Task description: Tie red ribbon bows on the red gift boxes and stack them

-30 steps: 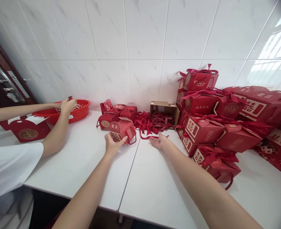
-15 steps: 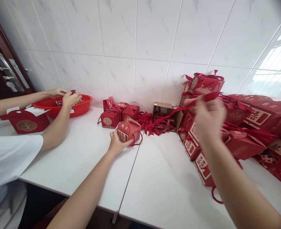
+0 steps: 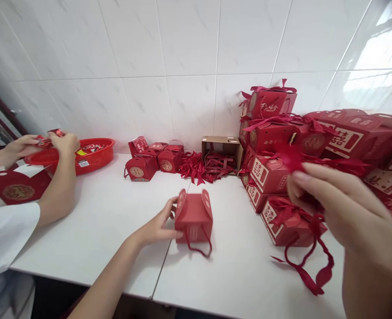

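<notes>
My left hand (image 3: pixel 162 226) grips the left side of a small red gift box (image 3: pixel 196 217), which stands on the white table with a cord handle hanging down its near side. My right hand (image 3: pixel 332 199) is raised in front of the stacked boxes at the right, its fingers closed on a red ribbon (image 3: pixel 315 274). The ribbon's lower end dangles in curls over the table, while its upper part is blurred at my fingertips. A pile of red ribbons (image 3: pixel 192 166) lies beside a brown cardboard box (image 3: pixel 231 140), which holds more ribbons.
Red gift boxes with bows (image 3: pixel 272 104) are stacked at the right against the tiled wall. Several small red boxes (image 3: pixel 143 167) stand at the back. At left, a co-worker's hands (image 3: pixel 66 141) hold red packets over a red basin (image 3: pixel 98 159), near an open red box (image 3: pixel 19 186).
My left hand has turned the gift box and brought it nearer and to the right. My right hand has drawn the ribbon toward me. The view has shifted right.
</notes>
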Tool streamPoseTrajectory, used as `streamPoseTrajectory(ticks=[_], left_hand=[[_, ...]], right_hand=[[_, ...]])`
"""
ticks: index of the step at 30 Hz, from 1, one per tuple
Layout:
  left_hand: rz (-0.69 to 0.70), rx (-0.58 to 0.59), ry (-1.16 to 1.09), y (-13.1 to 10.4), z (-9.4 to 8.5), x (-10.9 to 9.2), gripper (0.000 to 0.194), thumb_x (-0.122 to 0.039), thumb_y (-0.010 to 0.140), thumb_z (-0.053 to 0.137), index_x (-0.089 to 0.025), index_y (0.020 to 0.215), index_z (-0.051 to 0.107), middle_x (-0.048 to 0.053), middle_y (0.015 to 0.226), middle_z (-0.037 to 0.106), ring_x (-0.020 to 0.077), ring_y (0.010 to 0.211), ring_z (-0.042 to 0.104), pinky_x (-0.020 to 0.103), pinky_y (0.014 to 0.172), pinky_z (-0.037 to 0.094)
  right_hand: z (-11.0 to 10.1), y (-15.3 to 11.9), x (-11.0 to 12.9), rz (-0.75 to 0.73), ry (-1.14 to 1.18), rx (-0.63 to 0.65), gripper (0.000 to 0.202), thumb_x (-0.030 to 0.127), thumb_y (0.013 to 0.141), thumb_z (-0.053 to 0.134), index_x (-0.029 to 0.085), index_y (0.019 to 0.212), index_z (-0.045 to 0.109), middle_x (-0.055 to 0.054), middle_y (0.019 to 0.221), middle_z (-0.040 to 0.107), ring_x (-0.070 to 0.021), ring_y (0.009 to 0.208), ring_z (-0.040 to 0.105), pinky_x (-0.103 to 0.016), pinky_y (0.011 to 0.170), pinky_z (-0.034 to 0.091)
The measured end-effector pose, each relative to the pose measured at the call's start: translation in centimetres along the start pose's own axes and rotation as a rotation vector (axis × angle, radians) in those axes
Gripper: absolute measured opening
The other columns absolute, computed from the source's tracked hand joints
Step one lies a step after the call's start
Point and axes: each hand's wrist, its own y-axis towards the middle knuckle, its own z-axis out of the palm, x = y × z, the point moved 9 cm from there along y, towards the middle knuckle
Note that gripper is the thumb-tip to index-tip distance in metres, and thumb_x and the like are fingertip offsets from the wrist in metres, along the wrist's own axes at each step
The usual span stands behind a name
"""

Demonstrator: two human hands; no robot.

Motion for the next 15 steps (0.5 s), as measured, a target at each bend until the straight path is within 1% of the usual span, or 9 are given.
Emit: streamPoseTrajectory(ticks=[2, 3, 5, 6, 7, 9, 12, 13, 15], left_hand=[[0.007, 0.143, -0.038, -1.2, 2.0, -1.2, 0.095, -0.02, 0.064, 0.074, -0.031, 0.145, 0.026, 0.01, 0.139, 0.047, 0.0305, 0.121, 0.053, 0.043, 0.095, 0.049], [0.014, 0.18, -0.043, -1.7, 2.5, -1.8, 0.098, -0.018, 0.065, 0.073, -0.032, 0.148, 0.02, 0.011, 0.144, 0.042, 0.0313, 0.127, 0.048, 0.045, 0.098, 0.047], [0.049, 0.187, -0.04, -2.3, 2.9, -3.0, 0.1, -0.019, 0.068, 0.07, -0.031, 0.15, 0.015, 0.01, 0.152, 0.029, 0.0323, 0.137, 0.033, 0.049, 0.107, 0.038], [0.074, 0.171, -0.038, -2.4, 2.9, -3.8, 0.098, -0.021, 0.069, 0.069, -0.03, 0.15, 0.014, 0.008, 0.155, 0.023, 0.0323, 0.141, 0.026, 0.051, 0.11, 0.032], [0.099, 0.141, -0.025, -2.4, 2.9, -4.7, 0.094, -0.023, 0.071, 0.067, -0.029, 0.15, 0.016, 0.007, 0.156, 0.018, 0.032, 0.143, 0.021, 0.052, 0.112, 0.028], [0.124, 0.048, 0.071, -2.2, 2.7, -6.5, 0.078, -0.025, 0.075, 0.064, -0.029, 0.145, 0.031, 0.004, 0.156, 0.018, 0.0319, 0.144, 0.017, 0.053, 0.113, 0.026], [0.143, -0.1, 0.382, -1.5, 2.9, -9.1, 0.04, -0.023, 0.079, 0.059, -0.03, 0.119, 0.06, 0.0, 0.153, 0.026, 0.0326, 0.142, 0.02, 0.054, 0.113, 0.029], [0.156, -0.119, 0.459, -1.2, 3.3, -9.7, 0.033, -0.023, 0.08, 0.058, -0.03, 0.111, 0.064, 0.0, 0.152, 0.029, 0.0325, 0.141, 0.022, 0.054, 0.112, 0.029], [0.178, -0.124, 0.52, -0.8, 4.0, -10.3, 0.027, -0.022, 0.081, 0.055, -0.029, 0.105, 0.066, 0.001, 0.148, 0.035, 0.0318, 0.139, 0.027, 0.054, 0.111, 0.032]], right_hand=[[2.8, -0.3, -0.8, 0.085, 0.04, 0.158, 0.044, 0.045, 0.092, 0.047, 0.02, 0.056, 0.039, 0.003, 0.054, 0.037, -0.0092, 0.047, 0.036, -0.023, 0.043, 0.03], [4.3, -0.5, -1.4, 0.138, 0.068, 0.266, 0.047, 0.047, 0.091, 0.046, 0.019, 0.054, 0.038, 0.003, 0.052, 0.036, -0.0085, 0.046, 0.034, -0.023, 0.042, 0.028], [6.8, -1.2, -2.8, 0.237, 0.111, 0.461, 0.051, 0.053, 0.091, 0.043, 0.019, 0.054, 0.039, 0.003, 0.052, 0.035, -0.0077, 0.046, 0.029, -0.023, 0.043, 0.026], [7.5, -1.4, -3.4, 0.266, 0.117, 0.517, 0.051, 0.055, 0.091, 0.042, 0.018, 0.055, 0.041, 0.004, 0.053, 0.034, -0.0076, 0.046, 0.028, -0.023, 0.044, 0.025], [8.0, -1.6, -4.0, 0.279, 0.11, 0.546, 0.051, 0.057, 0.09, 0.041, 0.018, 0.057, 0.043, 0.004, 0.054, 0.033, -0.0077, 0.047, 0.027, -0.023, 0.044, 0.024], [8.5, -1.7, -4.9, 0.27, 0.075, 0.553, 0.05, 0.057, 0.091, 0.039, 0.018, 0.061, 0.047, 0.003, 0.058, 0.035, -0.0086, 0.051, 0.029, -0.023, 0.047, 0.026], [9.9, -1.9, -5.7, 0.262, 0.072, 0.588, 0.049, 0.053, 0.093, 0.037, 0.017, 0.062, 0.049, 0.001, 0.063, 0.04, -0.0105, 0.057, 0.034, -0.024, 0.053, 0.029], [10.5, -2.0, -5.9, 0.268, 0.093, 0.608, 0.049, 0.053, 0.093, 0.036, 0.017, 0.062, 0.049, 0.002, 0.063, 0.039, -0.0107, 0.058, 0.033, -0.024, 0.053, 0.029], [11.5, -2.1, -6.2, 0.274, 0.153, 0.636, 0.048, 0.051, 0.094, 0.035, 0.018, 0.062, 0.047, 0.003, 0.061, 0.036, -0.0104, 0.057, 0.03, -0.025, 0.053, 0.028]])
